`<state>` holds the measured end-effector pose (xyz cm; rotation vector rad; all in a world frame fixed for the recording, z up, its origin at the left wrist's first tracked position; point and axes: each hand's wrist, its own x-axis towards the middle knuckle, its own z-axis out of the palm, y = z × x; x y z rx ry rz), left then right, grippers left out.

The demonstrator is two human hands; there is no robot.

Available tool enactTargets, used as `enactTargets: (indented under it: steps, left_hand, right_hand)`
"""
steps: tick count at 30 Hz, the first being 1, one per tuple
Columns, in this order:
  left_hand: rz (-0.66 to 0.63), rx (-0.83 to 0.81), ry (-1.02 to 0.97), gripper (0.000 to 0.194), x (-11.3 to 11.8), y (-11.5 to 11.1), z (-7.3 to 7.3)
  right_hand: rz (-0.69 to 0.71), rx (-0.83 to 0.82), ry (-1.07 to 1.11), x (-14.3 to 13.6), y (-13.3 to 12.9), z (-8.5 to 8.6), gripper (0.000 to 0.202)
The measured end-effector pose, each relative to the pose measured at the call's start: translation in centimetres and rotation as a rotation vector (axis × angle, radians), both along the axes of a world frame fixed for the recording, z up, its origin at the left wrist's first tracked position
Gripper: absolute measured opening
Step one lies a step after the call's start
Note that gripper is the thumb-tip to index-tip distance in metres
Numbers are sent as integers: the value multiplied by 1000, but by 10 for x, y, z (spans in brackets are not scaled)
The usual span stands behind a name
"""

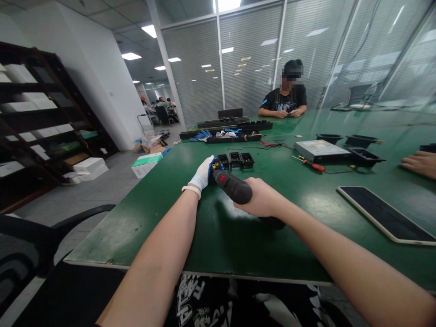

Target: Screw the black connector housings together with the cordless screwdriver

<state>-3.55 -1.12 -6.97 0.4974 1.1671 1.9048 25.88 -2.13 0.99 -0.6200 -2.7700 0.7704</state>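
Note:
My right hand is wrapped round the grip of a black cordless drill with a red mark on its body. The drill's front end points away from me, at a small black box with brass-coloured parts. My left hand, in a white and blue glove, is closed on the side of that box and steadies it on the table. Just to the right stand several like black boxes in a row, brass-coloured bits inside them. The drill's tip is hidden behind its body.
On the green table a phone lies at right, with a red-handled screwdriver, a metal-topped case and black trays behind it. Black strips lie at the back. A person sits opposite; another person's hand rests at right.

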Motion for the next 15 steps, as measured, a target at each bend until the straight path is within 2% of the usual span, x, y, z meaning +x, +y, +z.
enactTargets:
  steps: [3, 10, 15]
  left_hand:
    - [17, -24, -21, 33, 2, -2, 2]
    - [10, -52, -22, 40, 4, -3, 4]
    - [10, -31, -41, 33, 6, -4, 4]
  right_hand:
    - [42, 65, -6, 1, -2, 0, 18]
    - [16, 100, -26, 1, 0, -2, 26]
    - [28, 86, -22, 1, 1, -3, 25]
